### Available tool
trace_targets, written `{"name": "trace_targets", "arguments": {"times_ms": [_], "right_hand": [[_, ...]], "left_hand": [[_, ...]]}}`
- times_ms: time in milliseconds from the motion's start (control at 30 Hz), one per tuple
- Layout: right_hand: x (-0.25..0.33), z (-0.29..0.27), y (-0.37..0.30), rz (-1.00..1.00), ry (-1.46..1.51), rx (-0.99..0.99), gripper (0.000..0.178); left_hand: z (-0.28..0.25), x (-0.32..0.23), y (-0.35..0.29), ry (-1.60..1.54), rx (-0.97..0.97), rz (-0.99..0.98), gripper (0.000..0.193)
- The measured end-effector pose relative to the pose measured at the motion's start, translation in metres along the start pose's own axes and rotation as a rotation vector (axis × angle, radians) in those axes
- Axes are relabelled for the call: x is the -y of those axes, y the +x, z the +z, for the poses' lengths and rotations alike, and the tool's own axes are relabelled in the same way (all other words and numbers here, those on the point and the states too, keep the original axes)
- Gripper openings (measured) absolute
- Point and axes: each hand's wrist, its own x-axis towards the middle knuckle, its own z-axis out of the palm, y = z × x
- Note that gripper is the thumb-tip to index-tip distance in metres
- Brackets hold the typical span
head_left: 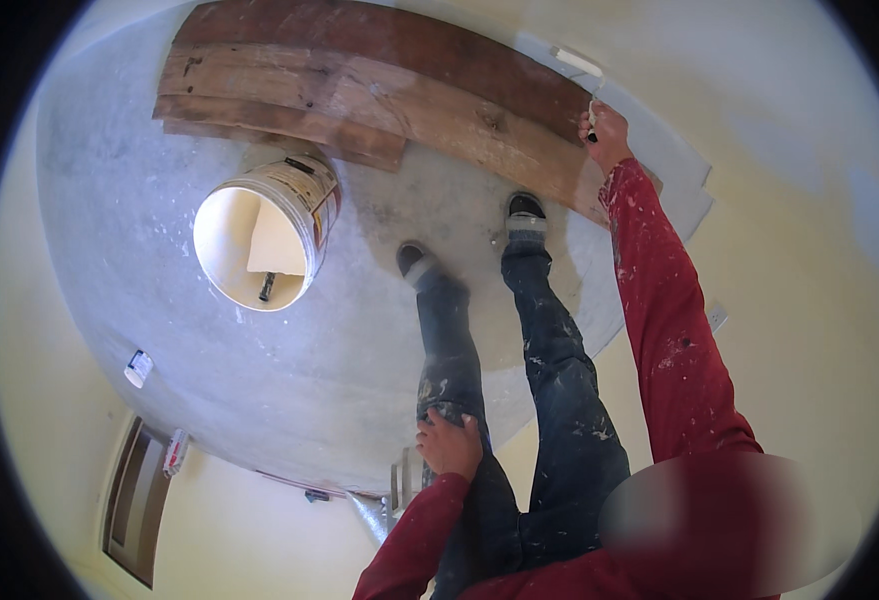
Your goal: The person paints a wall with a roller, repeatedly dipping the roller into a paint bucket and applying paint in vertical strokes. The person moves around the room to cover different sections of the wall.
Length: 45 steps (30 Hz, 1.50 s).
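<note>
My right hand (607,135) is closed around the handle of a small paint roller (577,62), at the far right. Its pale sleeve lies close to the base of the wall, just past the end of the wooden planks (439,115). Resting on my left knee, my left hand (449,445) holds nothing, its fingers apart over the paint-spotted dark trousers. A big white bucket (321,195) with smears on its side stands to the left of my feet. Inside it I see pale paint and a tool with a black handle (267,287).
Pale walls (789,230) curve round the grey floor (289,370). A small white container (138,368) lies at the left, near a red-and-white package (175,452). Behind me are a brown door (136,500) and a silvery sheet-like object (369,515).
</note>
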Motion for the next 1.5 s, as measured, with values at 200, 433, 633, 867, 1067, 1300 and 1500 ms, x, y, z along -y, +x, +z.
{"name": "trace_targets", "arguments": {"times_ms": [200,433,633,867,1067,1300,1500], "right_hand": [[0.013,-0.014,-0.020,-0.052,-0.008,0.011,0.036],[0.044,-0.008,-0.140,-0.133,0.001,0.046,0.046],[0.071,0.018,-0.196,-0.173,-0.050,0.070,0.048],[0.066,0.045,-0.150,-0.163,0.117,0.159,0.047],[0.071,0.086,-0.205,-0.196,0.019,0.129,0.028],[0.054,0.086,-0.146,-0.098,0.058,0.117,0.025],[-0.001,0.077,-0.256,-0.141,-0.136,0.342,0.029]], "left_hand": [[-0.003,-0.002,0.003,0.026,-0.003,0.002,0.071],[-0.003,0.000,-0.002,0.039,-0.013,0.000,0.071],[-0.002,0.006,-0.002,0.020,-0.038,0.021,0.070],[0.000,0.011,-0.006,-0.012,-0.071,0.023,0.067],[0.008,0.016,-0.008,-0.030,-0.111,-0.003,0.064],[0.010,0.019,-0.006,-0.073,-0.129,-0.007,0.063],[0.021,0.023,-0.013,-0.144,-0.150,-0.088,0.061]]}}
